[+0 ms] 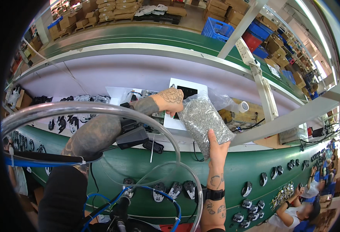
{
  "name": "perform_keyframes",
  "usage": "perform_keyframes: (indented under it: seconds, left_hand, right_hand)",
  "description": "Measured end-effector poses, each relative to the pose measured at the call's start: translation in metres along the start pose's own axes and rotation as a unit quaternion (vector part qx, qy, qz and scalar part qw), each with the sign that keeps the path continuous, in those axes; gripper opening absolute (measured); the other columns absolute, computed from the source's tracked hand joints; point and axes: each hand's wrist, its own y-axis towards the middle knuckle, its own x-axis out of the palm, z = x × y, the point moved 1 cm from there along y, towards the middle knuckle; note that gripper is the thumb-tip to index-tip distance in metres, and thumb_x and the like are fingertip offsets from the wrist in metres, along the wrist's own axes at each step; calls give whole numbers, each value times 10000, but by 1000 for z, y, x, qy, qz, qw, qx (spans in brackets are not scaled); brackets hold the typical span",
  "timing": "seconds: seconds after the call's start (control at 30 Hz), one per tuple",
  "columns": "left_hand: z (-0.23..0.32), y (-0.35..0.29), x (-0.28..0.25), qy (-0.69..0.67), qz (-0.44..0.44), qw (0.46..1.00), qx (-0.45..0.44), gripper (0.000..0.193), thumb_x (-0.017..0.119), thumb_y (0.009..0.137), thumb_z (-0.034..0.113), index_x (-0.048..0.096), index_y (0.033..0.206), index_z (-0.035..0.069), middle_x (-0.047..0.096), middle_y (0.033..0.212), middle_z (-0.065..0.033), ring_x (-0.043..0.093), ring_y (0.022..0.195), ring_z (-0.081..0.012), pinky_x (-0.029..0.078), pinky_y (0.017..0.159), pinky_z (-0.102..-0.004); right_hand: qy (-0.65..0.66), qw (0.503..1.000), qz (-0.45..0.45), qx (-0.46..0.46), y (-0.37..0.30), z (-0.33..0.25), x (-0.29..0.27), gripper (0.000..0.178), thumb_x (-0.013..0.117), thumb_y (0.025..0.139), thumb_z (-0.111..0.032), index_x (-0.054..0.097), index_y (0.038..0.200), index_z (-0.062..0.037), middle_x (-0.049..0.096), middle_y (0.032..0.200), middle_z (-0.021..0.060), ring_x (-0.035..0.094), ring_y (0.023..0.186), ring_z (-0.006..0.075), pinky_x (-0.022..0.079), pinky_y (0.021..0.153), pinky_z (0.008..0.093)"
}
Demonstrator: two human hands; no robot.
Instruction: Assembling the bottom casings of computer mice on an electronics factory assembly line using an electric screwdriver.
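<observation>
A clear plastic bag (204, 120) full of tiny grey metal pieces, too small to name, is tilted in front of me above the bench edge. My left hand (173, 101) is closed at the bag's upper left edge, its fingertips partly hidden. From below, my right hand (218, 150) grips the lower right part, thumb on the front and other fingers behind. Loose, see-through plastic (221, 99) trails from the bag's upper end. Behind my left hand lies a white panel (199, 86) with a dark opening, partly covered by hand and bag.
A clear curved tube (100, 108) and blue hoses (177, 210) cross in front of me. Mouse-shaped parts (246, 189) sit on the green belt (224, 185). A tape roll (243, 106) stands right of the bag. Metal posts (260, 89) rise at right, where a person (293, 216) works.
</observation>
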Motion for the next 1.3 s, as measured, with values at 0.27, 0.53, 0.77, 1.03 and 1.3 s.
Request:
perform_keyframes:
  seconds: [0.27,0.53,0.77,1.03,1.3]
  left_hand:
    - [-2,1,2,179,108,977,41,261,540,735,225,614,557,50,584,517,-110,597,527,-276,506,615,-357]
    - [-23,4,2,191,111,975,4,253,606,721,296,670,712,51,633,730,-111,628,744,-265,494,713,-368]
    - [-20,-8,-3,125,108,986,32,289,656,709,313,687,753,29,638,791,-122,628,762,-266,495,710,-370]
    - [-23,-3,-2,147,103,983,25,274,658,723,310,696,770,43,634,789,-121,625,756,-264,495,710,-369]
    - [-24,-4,-5,137,103,985,37,271,643,728,307,691,759,42,635,787,-117,623,752,-254,494,706,-363]
  right_hand:
    - [-50,997,37,-54,3,11,3,845,759,769,-253,255,1332,123,369,1340,248,393,1232,294,282,1053,361]
    - [-98,994,41,-14,6,20,-1,950,767,757,-322,199,1353,151,307,1384,285,330,1290,320,238,1082,367]
    - [29,999,-2,30,5,20,-2,671,719,815,-229,366,1295,80,457,1271,193,463,1156,252,350,1001,351]
    - [-78,995,52,-38,2,23,1,662,724,811,-263,385,1258,90,469,1244,201,474,1135,249,369,976,351]
    - [-69,996,42,-41,2,21,4,650,728,808,-272,402,1238,91,474,1222,210,484,1117,252,373,968,347]
